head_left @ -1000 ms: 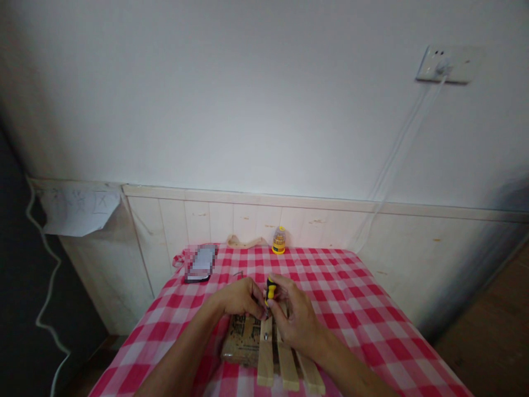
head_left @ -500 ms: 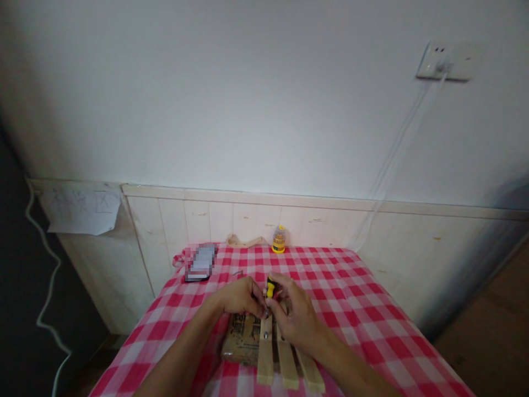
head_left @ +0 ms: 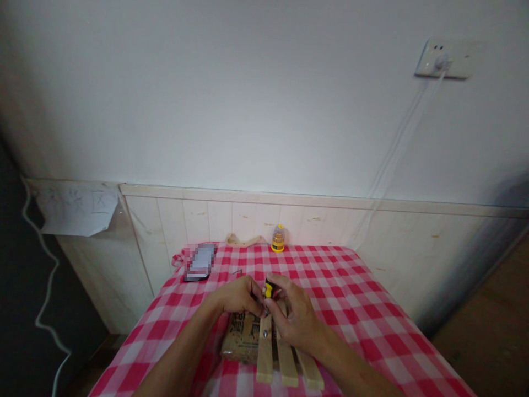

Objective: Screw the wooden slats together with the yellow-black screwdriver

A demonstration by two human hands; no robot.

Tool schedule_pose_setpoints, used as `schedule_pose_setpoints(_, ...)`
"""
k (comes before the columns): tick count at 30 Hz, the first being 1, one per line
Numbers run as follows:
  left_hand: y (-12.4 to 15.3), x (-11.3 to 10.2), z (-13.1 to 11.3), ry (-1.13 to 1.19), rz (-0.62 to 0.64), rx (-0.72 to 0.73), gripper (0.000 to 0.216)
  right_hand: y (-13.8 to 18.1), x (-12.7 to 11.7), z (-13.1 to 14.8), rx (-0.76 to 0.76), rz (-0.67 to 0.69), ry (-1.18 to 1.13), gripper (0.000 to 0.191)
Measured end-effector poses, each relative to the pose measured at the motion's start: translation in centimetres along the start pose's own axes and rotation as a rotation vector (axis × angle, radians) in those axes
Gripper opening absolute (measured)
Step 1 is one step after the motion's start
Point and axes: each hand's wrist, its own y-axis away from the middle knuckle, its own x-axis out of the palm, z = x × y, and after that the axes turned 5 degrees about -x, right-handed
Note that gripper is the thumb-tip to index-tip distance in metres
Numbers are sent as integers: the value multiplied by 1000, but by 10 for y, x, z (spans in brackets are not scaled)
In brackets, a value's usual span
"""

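Observation:
My right hand [head_left: 295, 314] is closed around a small screwdriver [head_left: 269, 289] with a yellow and black handle, tip pointing down at a wooden slat. My left hand [head_left: 243, 295] pinches at the screwdriver's lower end; what lies between its fingertips is hidden. Under the hands, several pale wooden slats [head_left: 265, 358] fan out toward me, their far ends covered by my fingers. A small metal fastener [head_left: 265, 333] stands on the left slat. The slats rest across a brown packet [head_left: 239, 339] with dark print.
A red and white checked cloth [head_left: 343, 298] covers the table. At the back stand a yellow bit container [head_left: 278, 240] and a curved wooden piece [head_left: 243, 241]. A phone [head_left: 201, 262] lies back left, and a thin bent metal key [head_left: 238, 272] lies beyond my left hand.
The view has shifted very slightly. Both hands stay at the same spot, and the screwdriver handle appears turned a little in my right fingers.

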Motion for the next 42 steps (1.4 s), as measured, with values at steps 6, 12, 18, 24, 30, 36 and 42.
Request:
schedule_pose_setpoints(6,-2,0,2,-6,-12,9,22,1,0,1,19,4,-11,47)
schedule_pose_setpoints(12,-2,0,3,-27,-16,0,21,3,2,-4,78,14,-18,49)
schedule_pose_setpoints(18,0,0,-1,-31,-18,-21,21,2,3,-4,113,26,-64,49)
schedule_pose_setpoints(24,1,0,-3,-14,-7,-1,20,2,2,-3,127,24,-75,49)
schedule_pose_setpoints(30,2,1,-4,-19,-12,-28,21,2,4,-5,117,-3,-54,48)
schedule_pose_setpoints(36,1,0,-2,-10,-8,-16,21,1,5,-4,102,-10,-34,47)
schedule_pose_setpoints(42,1,0,-2,-26,-3,-14,22,1,4,-3,96,-4,-8,45)
